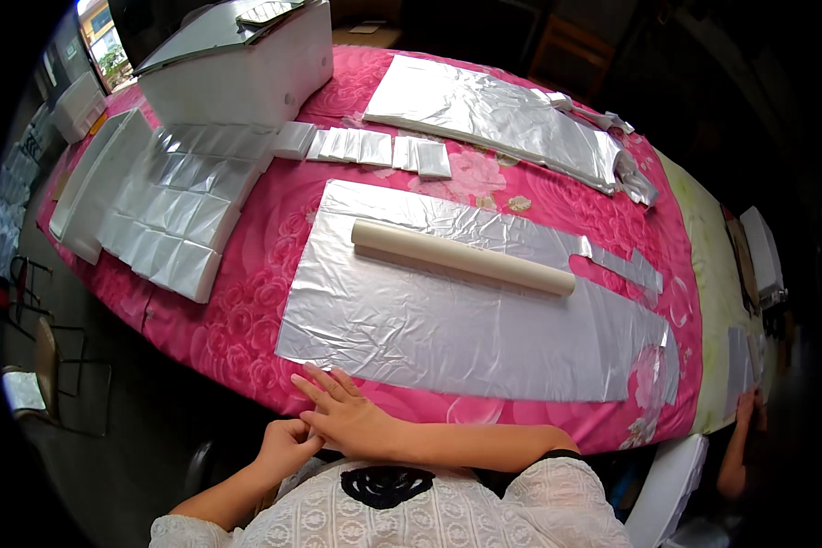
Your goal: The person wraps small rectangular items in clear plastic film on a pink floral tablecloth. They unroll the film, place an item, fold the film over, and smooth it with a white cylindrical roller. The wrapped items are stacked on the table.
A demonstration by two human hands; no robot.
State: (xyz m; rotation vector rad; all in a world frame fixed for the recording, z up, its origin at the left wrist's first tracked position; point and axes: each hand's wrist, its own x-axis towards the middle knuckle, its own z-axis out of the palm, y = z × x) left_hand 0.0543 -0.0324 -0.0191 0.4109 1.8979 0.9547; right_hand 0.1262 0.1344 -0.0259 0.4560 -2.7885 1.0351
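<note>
Close to my body at the table's near edge, my right hand (pixel 349 420) has its fingers stretched out and spread. Beneath it my left hand (pixel 288 447) is closed, its fingertips against the underside of the right. Whatever is between the left fingers, if anything, is hidden. Just beyond my hands lies a flat, silvery-white plastic bag (pixel 411 338), creased at its left end, with handle strips at the right. A long cream tube (pixel 466 258) rests slantwise across it. Neither hand touches the tube.
A pink floral cloth (pixel 256 320) covers the table. Farther back lies a stack of plastic bags (pixel 493 114). Folded white packets (pixel 356 146) stand in rows, with more packets (pixel 169 224) at left. A white foam box (pixel 247 82) is behind. Another person's hand (pixel 749 411) shows at right.
</note>
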